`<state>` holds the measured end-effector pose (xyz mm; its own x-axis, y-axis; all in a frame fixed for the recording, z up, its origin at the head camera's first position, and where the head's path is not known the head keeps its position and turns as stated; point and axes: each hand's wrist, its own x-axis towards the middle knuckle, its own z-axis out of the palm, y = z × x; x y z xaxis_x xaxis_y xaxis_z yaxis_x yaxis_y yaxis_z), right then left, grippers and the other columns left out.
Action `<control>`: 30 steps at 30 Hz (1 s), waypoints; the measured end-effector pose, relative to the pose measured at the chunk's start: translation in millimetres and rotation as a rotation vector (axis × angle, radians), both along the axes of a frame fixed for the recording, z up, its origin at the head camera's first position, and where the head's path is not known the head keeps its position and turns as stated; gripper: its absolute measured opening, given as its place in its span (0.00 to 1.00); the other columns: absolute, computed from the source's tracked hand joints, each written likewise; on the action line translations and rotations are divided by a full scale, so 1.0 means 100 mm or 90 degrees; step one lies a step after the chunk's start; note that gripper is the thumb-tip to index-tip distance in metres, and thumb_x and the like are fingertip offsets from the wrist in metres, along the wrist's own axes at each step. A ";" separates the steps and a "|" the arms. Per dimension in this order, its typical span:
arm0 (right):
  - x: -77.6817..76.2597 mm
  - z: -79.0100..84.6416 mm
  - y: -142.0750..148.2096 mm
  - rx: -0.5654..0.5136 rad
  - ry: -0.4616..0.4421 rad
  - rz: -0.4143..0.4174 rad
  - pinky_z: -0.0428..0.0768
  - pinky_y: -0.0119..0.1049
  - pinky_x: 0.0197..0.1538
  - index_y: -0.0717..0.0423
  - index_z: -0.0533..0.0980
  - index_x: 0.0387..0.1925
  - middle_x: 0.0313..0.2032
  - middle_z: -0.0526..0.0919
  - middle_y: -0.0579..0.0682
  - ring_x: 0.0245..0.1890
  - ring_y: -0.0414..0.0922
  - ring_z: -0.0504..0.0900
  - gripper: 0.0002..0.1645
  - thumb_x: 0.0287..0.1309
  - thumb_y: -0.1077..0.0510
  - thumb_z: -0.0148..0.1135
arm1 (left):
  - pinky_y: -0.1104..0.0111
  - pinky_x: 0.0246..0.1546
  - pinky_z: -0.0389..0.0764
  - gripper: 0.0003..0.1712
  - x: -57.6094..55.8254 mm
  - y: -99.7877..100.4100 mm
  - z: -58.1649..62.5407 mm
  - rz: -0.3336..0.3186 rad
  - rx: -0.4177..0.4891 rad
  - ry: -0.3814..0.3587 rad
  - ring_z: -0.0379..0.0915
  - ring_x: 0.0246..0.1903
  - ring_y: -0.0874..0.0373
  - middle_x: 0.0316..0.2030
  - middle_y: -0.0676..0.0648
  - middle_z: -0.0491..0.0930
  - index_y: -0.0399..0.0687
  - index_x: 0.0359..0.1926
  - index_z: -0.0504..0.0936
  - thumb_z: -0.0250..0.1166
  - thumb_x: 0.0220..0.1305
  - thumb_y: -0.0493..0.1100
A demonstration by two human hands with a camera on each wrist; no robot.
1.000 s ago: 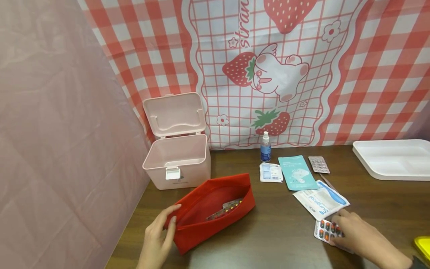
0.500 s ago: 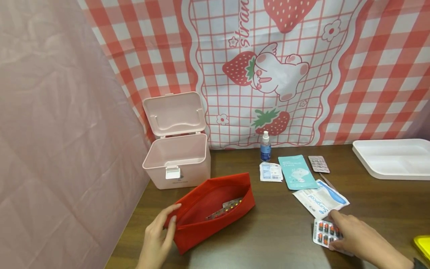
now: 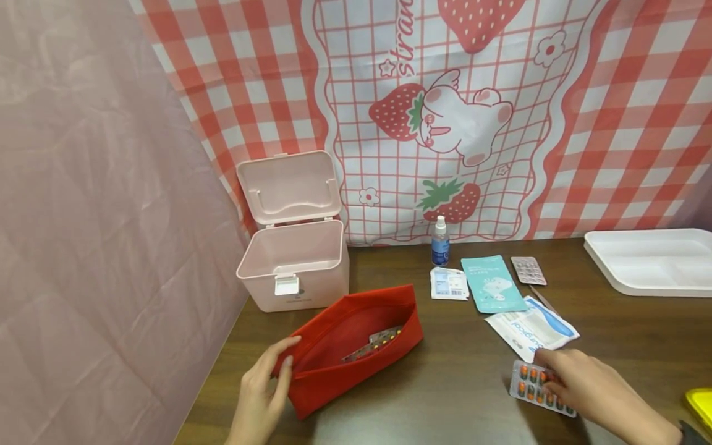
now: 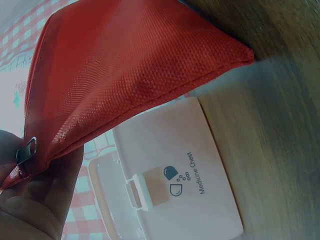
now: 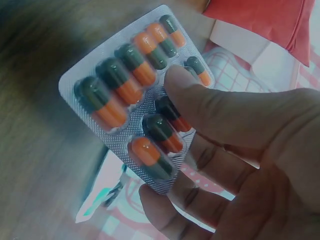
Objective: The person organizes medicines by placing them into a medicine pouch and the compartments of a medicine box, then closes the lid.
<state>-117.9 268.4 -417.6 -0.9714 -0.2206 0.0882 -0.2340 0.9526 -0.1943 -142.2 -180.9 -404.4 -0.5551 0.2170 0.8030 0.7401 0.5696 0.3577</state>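
Observation:
My right hand (image 3: 589,386) pinches a blister pack of orange-and-green capsules (image 5: 117,90), thumb on the capsule side and fingers behind it. In the head view the pack overlaps the table just in front of the white "Surgical" packet (image 3: 534,330). At the left, my left hand (image 3: 261,389) grips the near left corner of a red zip pouch (image 3: 356,371), thumb outside and fingers at the rim. The pouch mouth gapes, and a few blister packs (image 3: 369,349) lie inside it. Its zipper pull (image 4: 27,150) shows beside my fingers in the left wrist view.
Behind the pouch stands a pale pink medicine chest (image 3: 297,290), lid raised. Further right are a spray bottle (image 3: 440,244), a small white packet (image 3: 449,284), a teal packet (image 3: 492,284), another blister pack (image 3: 528,271), a white tray (image 3: 656,287) and a yellow item (image 3: 699,405) at the edge.
My right hand has lifted the capsule blister pack and shifted it slightly left; more of its capsules show now. My left hand and the pouch have stayed put.

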 end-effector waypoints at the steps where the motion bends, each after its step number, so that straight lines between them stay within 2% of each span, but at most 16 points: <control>1: 0.00 0.01 -0.01 0.000 0.012 0.006 0.57 0.30 0.20 0.43 0.68 0.22 0.15 0.62 0.37 0.17 0.33 0.58 0.17 0.37 0.63 0.69 | 0.82 0.29 0.74 0.26 0.00 0.00 0.00 -0.001 0.000 0.000 0.75 0.33 0.64 0.43 0.46 0.80 0.41 0.50 0.76 0.59 0.49 0.21; 8: -0.04 0.13 -0.18 -0.010 0.118 0.027 0.56 0.29 0.18 0.39 0.65 0.17 0.15 0.61 0.33 0.17 0.31 0.58 0.22 0.34 0.63 0.70 | 0.82 0.28 0.74 0.26 0.00 0.01 0.01 -0.002 -0.002 -0.005 0.75 0.33 0.64 0.43 0.47 0.80 0.41 0.50 0.76 0.59 0.50 0.21; 16: -0.18 0.40 -0.48 -0.028 0.247 0.105 0.62 0.29 0.21 0.41 0.68 0.19 0.17 0.65 0.31 0.19 0.30 0.64 0.19 0.37 0.62 0.71 | 0.82 0.28 0.74 0.25 0.00 0.00 0.01 0.005 -0.006 -0.003 0.75 0.33 0.65 0.43 0.47 0.80 0.41 0.50 0.76 0.59 0.50 0.22; 23: -0.27 0.67 -0.84 -0.064 0.355 0.178 0.68 0.32 0.23 0.45 0.72 0.23 0.20 0.72 0.34 0.22 0.36 0.71 0.14 0.36 0.61 0.71 | 0.82 0.28 0.74 0.24 0.00 0.00 0.00 0.002 -0.002 0.003 0.75 0.33 0.65 0.43 0.47 0.80 0.41 0.50 0.76 0.59 0.51 0.22; 30: -0.34 0.83 -1.23 -0.130 0.387 0.244 0.71 0.31 0.28 0.46 0.77 0.28 0.25 0.78 0.37 0.27 0.36 0.73 0.11 0.41 0.62 0.69 | 0.82 0.29 0.74 0.25 -0.01 0.00 -0.01 -0.005 0.003 0.013 0.75 0.33 0.65 0.43 0.46 0.81 0.40 0.50 0.76 0.59 0.50 0.22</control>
<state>-152.3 145.7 -334.2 -0.5966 -0.4554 0.6608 -0.6646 0.7419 -0.0888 -143.2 -180.9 -405.7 -0.5369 0.2182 0.8150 0.7519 0.5620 0.3448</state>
